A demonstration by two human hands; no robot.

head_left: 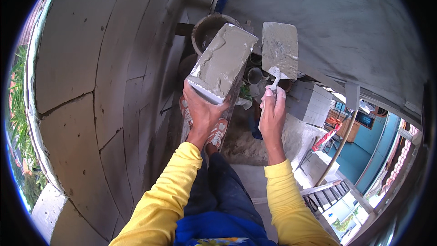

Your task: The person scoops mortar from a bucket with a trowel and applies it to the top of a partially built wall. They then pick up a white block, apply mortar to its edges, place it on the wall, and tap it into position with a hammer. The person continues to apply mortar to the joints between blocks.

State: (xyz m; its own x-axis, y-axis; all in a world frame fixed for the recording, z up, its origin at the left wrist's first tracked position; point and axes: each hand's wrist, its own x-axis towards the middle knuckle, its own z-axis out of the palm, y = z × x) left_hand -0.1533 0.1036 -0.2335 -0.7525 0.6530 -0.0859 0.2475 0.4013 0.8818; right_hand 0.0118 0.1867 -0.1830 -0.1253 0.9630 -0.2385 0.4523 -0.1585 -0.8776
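My left hand (203, 113) grips the near end of a pale building block (223, 61) from beneath. Wet grey mortar coats the block's top face and runs ragged along its edges. To the right, my right hand (273, 109) is wrapped round the handle of a trowel (280, 48). The broad rectangular blade points away from me and is smeared with grey mortar. A narrow gap separates blade and block. Behind the block's far end is a round bucket (194, 41) with mortar-stained walls, partly hidden by the block.
A block wall (73, 73) rises close on my left, and a smooth grey wall (355, 23) stands ahead and right. My shoes (217, 132) are on a narrow plank. Stacked blocks (314, 105) sit below right, near a slanted wooden pole (337, 150) and a ladder-like frame (325, 191).
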